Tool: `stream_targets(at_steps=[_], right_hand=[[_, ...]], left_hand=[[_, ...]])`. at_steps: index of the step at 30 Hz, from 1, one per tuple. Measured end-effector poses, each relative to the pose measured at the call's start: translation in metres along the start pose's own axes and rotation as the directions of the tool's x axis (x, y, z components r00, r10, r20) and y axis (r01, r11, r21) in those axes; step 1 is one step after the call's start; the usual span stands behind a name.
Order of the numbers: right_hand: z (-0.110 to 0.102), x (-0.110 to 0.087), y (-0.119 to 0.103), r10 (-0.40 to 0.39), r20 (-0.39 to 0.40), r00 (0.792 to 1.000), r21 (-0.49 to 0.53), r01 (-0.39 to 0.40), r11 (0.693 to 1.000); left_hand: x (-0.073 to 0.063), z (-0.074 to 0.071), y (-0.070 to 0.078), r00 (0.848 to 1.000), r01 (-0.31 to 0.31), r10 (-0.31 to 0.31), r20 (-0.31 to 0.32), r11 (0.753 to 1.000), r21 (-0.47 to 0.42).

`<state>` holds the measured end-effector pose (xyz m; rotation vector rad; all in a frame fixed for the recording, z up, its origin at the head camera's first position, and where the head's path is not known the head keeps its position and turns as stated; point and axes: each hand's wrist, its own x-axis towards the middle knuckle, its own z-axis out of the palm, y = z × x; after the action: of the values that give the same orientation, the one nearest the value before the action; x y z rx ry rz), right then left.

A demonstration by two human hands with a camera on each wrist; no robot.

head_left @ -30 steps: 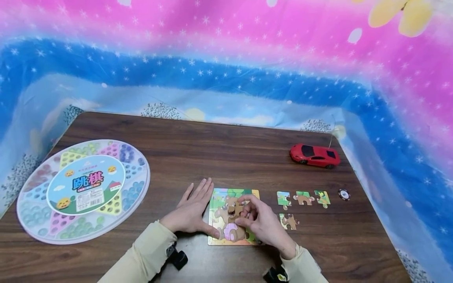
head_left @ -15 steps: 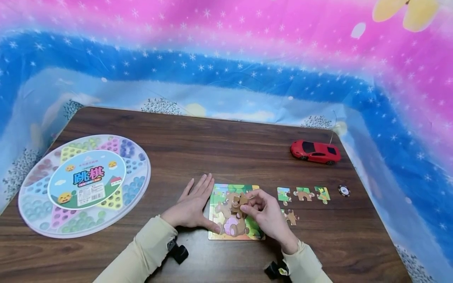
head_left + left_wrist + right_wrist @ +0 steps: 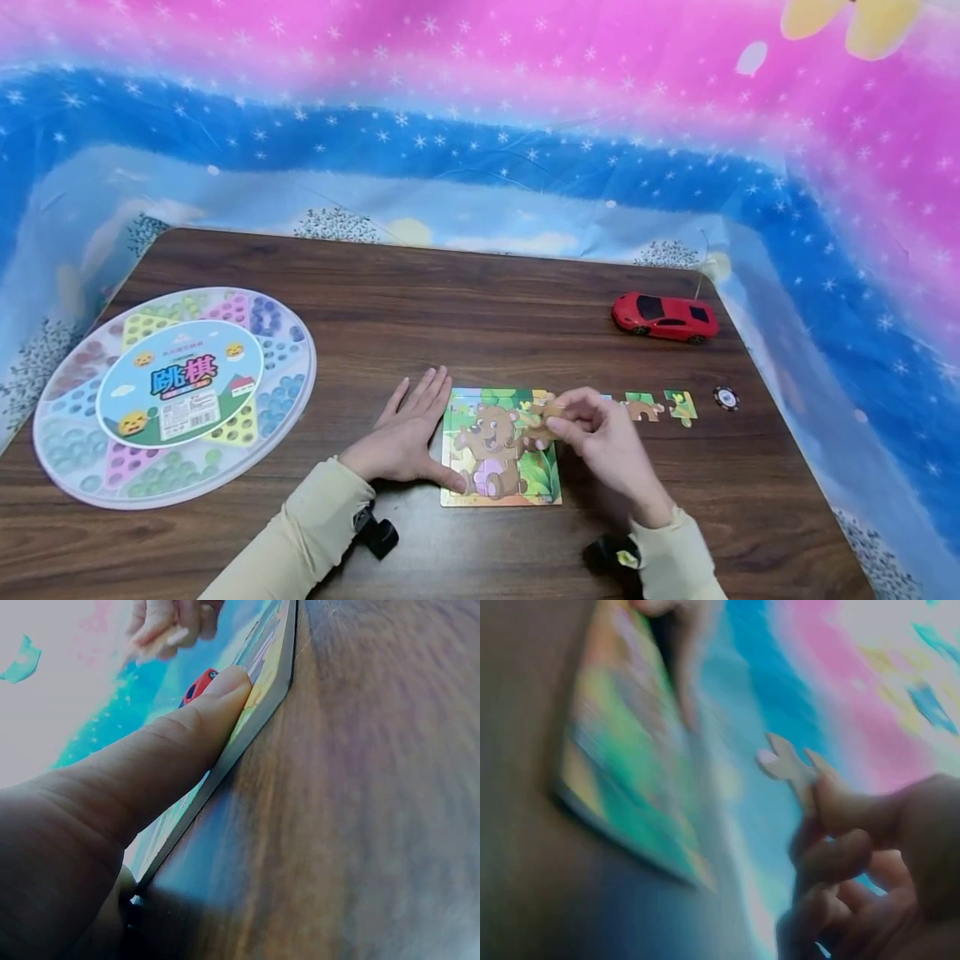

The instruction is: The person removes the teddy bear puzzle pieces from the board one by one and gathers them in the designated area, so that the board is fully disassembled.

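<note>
My left hand (image 3: 401, 442) lies spread at the left of the bear jigsaw puzzle (image 3: 498, 483), its thumb on the board's lower left. In the left wrist view the thumb (image 3: 180, 739) crosses the edge of the puzzle board (image 3: 259, 705). Between thumb and fingers, my right hand (image 3: 603, 442) pinches a brown jigsaw piece (image 3: 551, 414) over the board's upper right side. The right wrist view shows this piece (image 3: 791, 769) held up away from the blurred board (image 3: 626, 765), its knobs sticking out past the fingertips.
Loose jigsaw pieces (image 3: 642, 407) lie right of the board, some covered by my right hand. Beyond them are a black-and-white chip (image 3: 726, 399) and a red toy car (image 3: 665, 317). A round Chinese checkers set (image 3: 180, 392) takes up the table's left side.
The right hand has moved rightward with the piece, from over the bear's face to the board's right side. The bear's face is now uncovered. The left hand stays in place.
</note>
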<state>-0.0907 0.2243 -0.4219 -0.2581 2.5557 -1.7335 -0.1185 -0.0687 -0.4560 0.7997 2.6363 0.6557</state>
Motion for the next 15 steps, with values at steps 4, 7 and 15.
stream_targets(at_steps=[4,7,15], right_hand=[[-0.044,-0.005,0.014,0.007,-0.054,0.998,-0.099,-0.013,0.995],[-0.076,-0.014,0.022,0.069,-0.104,0.992,-0.257,-0.094,0.962],[-0.12,-0.034,0.037,0.255,-0.047,0.966,-0.467,-0.246,0.849]], left_hand=[[0.0,0.0,0.0,1.0,-0.003,0.003,-0.002,1.0,0.0],[0.001,0.001,-0.001,1.0,0.0,0.0,-0.001,1.0,0.004],[0.001,0.001,0.0,1.0,0.003,-0.003,0.007,1.0,-0.014]])
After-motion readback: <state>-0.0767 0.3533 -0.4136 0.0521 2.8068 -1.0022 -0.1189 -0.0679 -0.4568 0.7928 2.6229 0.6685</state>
